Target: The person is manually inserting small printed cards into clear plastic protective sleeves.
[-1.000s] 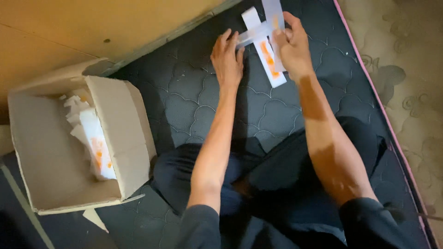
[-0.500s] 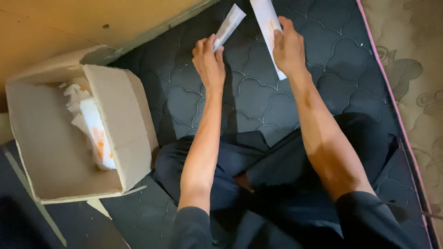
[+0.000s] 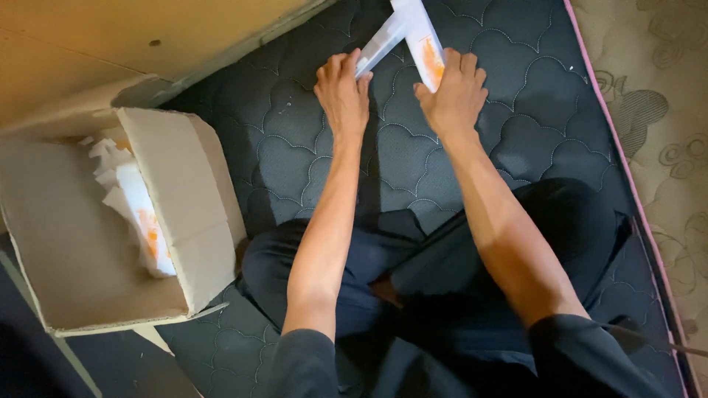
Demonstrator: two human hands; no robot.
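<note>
The white and orange carton piece [image 3: 422, 37] runs off the top edge of the view, so its full shape cannot be made out, and how the narrow white strip [image 3: 380, 43] joins it is hidden where the two meet near that edge. Both lie over the dark quilted mat [image 3: 295, 147], at its far end from the person's folded legs [image 3: 442, 280]. The right hand [image 3: 453, 92] lies palm down on the lower end of the carton piece — fingers spread flat, pressing it to the mat; whether the thumb curls under is not visible. The left hand [image 3: 343, 92] sits just beside it, fingers drawn together around the near end of the strip, which slants up toward the carton piece. Both forearms stretch straight out from the dark sleeves. Beside the mat's left edge, well apart from the hands, stands an open cardboard box [image 3: 177, 214] with a jumble of white and orange pieces [image 3: 136, 214] inside — their number is unclear.
</note>
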